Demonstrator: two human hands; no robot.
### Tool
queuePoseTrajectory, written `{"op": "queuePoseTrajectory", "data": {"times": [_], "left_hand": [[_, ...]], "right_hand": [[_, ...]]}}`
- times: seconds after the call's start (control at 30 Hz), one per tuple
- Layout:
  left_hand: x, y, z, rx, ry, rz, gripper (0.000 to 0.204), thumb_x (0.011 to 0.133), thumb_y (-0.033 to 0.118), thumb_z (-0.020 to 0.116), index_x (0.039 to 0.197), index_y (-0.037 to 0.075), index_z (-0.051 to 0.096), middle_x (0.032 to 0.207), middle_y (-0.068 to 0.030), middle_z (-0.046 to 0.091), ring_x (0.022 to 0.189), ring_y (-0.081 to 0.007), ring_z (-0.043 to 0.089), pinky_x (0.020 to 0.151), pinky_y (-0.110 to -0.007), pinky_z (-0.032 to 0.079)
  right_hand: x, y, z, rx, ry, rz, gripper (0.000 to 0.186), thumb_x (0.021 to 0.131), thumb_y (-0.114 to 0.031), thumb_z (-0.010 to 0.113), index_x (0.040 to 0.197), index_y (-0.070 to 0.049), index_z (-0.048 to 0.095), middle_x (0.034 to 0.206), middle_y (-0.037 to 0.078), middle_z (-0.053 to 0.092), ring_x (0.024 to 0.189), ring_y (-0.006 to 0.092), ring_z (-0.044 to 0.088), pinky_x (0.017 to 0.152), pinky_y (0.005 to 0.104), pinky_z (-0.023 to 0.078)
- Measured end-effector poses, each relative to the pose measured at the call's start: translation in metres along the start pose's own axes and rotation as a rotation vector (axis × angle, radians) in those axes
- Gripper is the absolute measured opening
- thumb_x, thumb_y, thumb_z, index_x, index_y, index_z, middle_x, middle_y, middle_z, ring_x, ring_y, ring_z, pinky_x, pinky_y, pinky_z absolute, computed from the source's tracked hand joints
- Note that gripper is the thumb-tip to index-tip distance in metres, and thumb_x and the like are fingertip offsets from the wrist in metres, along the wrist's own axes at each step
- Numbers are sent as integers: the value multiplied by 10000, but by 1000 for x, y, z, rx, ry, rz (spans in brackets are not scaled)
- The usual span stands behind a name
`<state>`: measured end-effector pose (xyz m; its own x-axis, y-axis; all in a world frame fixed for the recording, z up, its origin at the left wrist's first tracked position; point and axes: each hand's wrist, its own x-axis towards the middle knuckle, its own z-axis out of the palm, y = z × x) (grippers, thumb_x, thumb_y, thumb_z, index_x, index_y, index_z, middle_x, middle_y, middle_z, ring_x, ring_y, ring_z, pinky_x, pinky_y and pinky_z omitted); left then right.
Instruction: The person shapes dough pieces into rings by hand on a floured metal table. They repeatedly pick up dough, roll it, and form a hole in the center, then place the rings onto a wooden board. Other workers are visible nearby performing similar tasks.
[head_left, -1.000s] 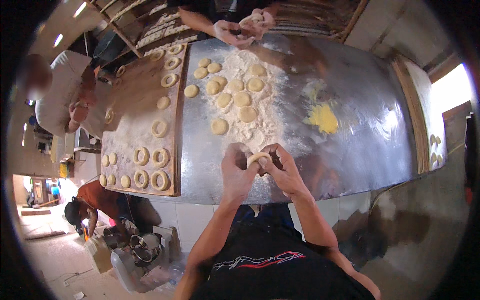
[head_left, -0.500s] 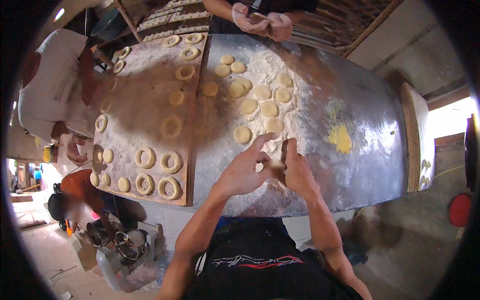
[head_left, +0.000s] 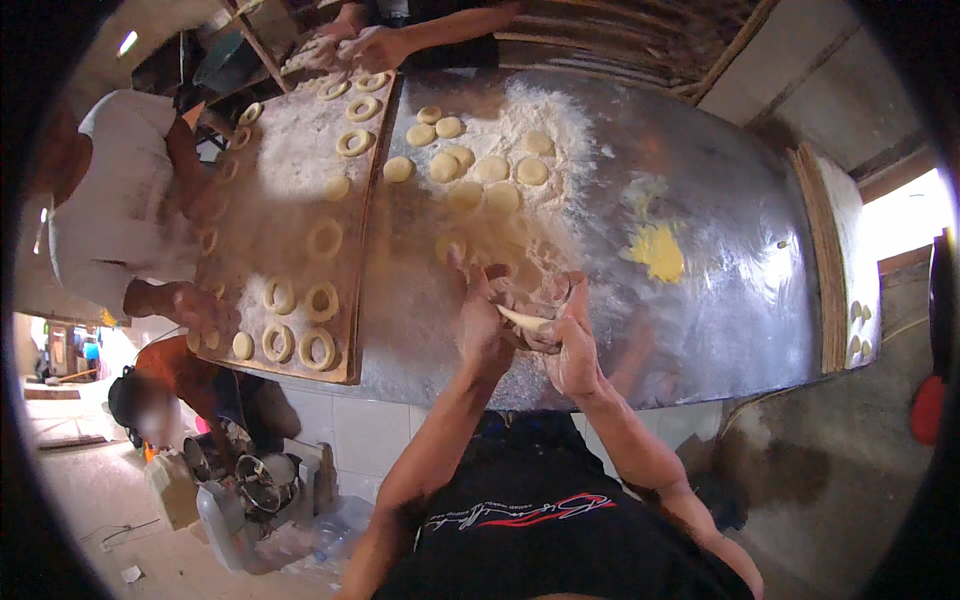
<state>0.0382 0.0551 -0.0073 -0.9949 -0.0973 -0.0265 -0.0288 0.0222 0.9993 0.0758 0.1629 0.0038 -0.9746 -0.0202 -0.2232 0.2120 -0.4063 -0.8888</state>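
Near the front edge of the metal table, my left hand (head_left: 482,325) and my right hand (head_left: 573,350) are closed on a pale piece of dough (head_left: 524,321). The dough looks flattened and tilted, its edge partly hidden by my fingers. Beyond my hands, several round dough discs (head_left: 492,169) lie on and beside a patch of white flour (head_left: 550,110). A few discs nearest my left hand are dim or blurred.
To the left, a floured wooden board (head_left: 285,205) carries several dough rings (head_left: 318,348). A co-worker's hands (head_left: 362,48) are over its far end; another person's hand (head_left: 200,308) is at its left edge. Yellow smears (head_left: 657,252) mark the table's right. Boards (head_left: 835,260) stand at the right end.
My hands have turned the dough between them, and its thin edge now shows. The far co-worker's hands moved left to the board. The left person's hand reached onto the board's edge.
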Motion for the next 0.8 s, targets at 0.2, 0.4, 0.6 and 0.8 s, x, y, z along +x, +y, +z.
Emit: {"op": "queuePoseTrajectory", "data": {"times": [0.2,0.4,0.6,0.8], "left_hand": [[-21,8,16,46,101,385,515,1018,174,344,1513,125,211,1029,-99,533,891,-142,502,667,-281,455],[-27,3,13,-43,86,448,535,1017,261,386,1490,67,230,1076,-117,548,896,-160,522,739,-315,460],[-32,18,-7,-341,124,-34,511,1002,173,396,1476,23,275,972,-78,545,856,-168,518,724,-347,453],[-28,18,-47,85,243,352,552,1009,211,423,1500,44,232,850,-35,508,744,-112,455,671,-249,408]], "right_hand": [[-17,0,-24,195,-192,-1,501,822,-97,426,1296,-22,282,949,58,471,833,132,469,753,224,408],[-31,-8,-13,112,-55,49,254,923,-234,442,1035,-42,565,788,30,506,721,140,477,741,249,412],[-29,-5,11,265,-100,150,422,860,-211,434,1272,-128,386,953,36,515,862,129,492,730,311,432],[-7,15,30,73,-230,77,381,840,-136,426,1215,-116,361,1010,57,445,862,158,505,712,303,443]]}}
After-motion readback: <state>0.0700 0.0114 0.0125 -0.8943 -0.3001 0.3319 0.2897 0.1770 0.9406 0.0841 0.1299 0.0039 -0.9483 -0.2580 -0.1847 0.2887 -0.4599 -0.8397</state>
